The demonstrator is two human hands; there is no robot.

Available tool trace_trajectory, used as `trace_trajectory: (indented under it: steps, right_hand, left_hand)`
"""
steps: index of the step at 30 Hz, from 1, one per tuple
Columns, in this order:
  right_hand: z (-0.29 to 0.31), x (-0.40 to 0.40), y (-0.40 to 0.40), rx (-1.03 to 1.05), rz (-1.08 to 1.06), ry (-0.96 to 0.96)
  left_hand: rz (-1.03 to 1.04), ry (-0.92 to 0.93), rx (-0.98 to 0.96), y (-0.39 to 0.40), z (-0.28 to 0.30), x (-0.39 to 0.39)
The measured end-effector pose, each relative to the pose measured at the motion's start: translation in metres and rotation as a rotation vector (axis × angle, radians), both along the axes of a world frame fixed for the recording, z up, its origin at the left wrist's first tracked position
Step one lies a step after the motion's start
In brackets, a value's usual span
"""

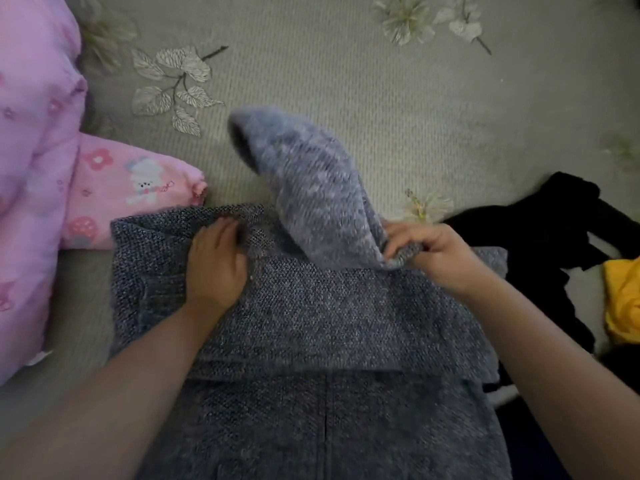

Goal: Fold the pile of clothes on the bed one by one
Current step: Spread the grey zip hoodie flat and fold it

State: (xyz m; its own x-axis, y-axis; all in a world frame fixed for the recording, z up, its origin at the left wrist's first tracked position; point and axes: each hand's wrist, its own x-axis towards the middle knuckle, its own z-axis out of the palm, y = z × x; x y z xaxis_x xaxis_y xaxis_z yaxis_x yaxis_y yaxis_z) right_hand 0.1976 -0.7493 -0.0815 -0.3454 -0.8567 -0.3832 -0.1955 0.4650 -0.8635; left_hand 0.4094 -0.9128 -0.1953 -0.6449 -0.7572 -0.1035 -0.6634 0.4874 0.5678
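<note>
A grey-blue knitted sweater (311, 306) lies spread on the bed in front of me, its upper part folded over. My left hand (214, 265) presses flat on the sweater's upper left, fingers at the top edge. My right hand (433, 254) pinches one sleeve (311, 188) near its base; the sleeve stands lifted and blurred, its cuff pointing up and to the left.
A pink printed padded garment (45, 168) lies at the left, one sleeve touching the sweater's corner. Black clothing (554, 230) and a yellow item (623, 299) lie at the right. The grey bedspread (346, 71) with leaf embroidery stretches beyond.
</note>
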Motion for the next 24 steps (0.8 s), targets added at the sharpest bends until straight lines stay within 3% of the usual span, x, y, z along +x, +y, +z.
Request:
trace_trajectory:
  steps: [3, 4, 6, 8, 11, 13, 15, 16, 18, 24]
  right_hand:
    - [0.013, 0.015, 0.056, 0.124, 0.142, -0.148]
    - [0.013, 0.019, 0.074, 0.192, 0.195, -0.154]
    - [0.006, 0.033, 0.105, 0.362, 0.321, -0.007]
    - [-0.002, 0.053, 0.123, 0.344, 0.326, 0.271]
    - [-0.017, 0.099, 0.144, 0.241, 0.220, 0.542]
    - [-0.036, 0.130, 0.152, 0.263, 0.273, 0.665]
    - [-0.054, 0.158, 0.160, 0.440, 0.337, 0.631]
    - [-0.062, 0.170, 0.164, 0.528, 0.342, 0.605]
    - [-0.073, 0.187, 0.171, 0.591, 0.283, 0.595]
    - [-0.061, 0.204, 0.186, 0.426, 0.014, 0.508]
  left_hand:
    - [0.569, 0.444, 0.639, 0.000, 0.028, 0.009]
    - [0.657, 0.481, 0.741, 0.001, 0.035, 0.016]
    - [0.620, 0.447, 0.801, 0.015, 0.048, 0.029]
    - [0.354, 0.324, 0.617, 0.042, 0.062, 0.041]
    - [-0.101, 0.206, 0.103, 0.088, 0.076, 0.057]
    - [-0.439, 0.149, -0.038, 0.110, 0.069, 0.060]
    - [-0.704, -0.243, -0.076, 0.126, 0.054, 0.069]
    - [-0.753, -0.426, -0.102, 0.135, 0.043, 0.078]
    - [-0.752, -0.593, -0.137, 0.148, 0.026, 0.093]
    - [-0.708, -0.487, -0.103, 0.150, 0.017, 0.096]
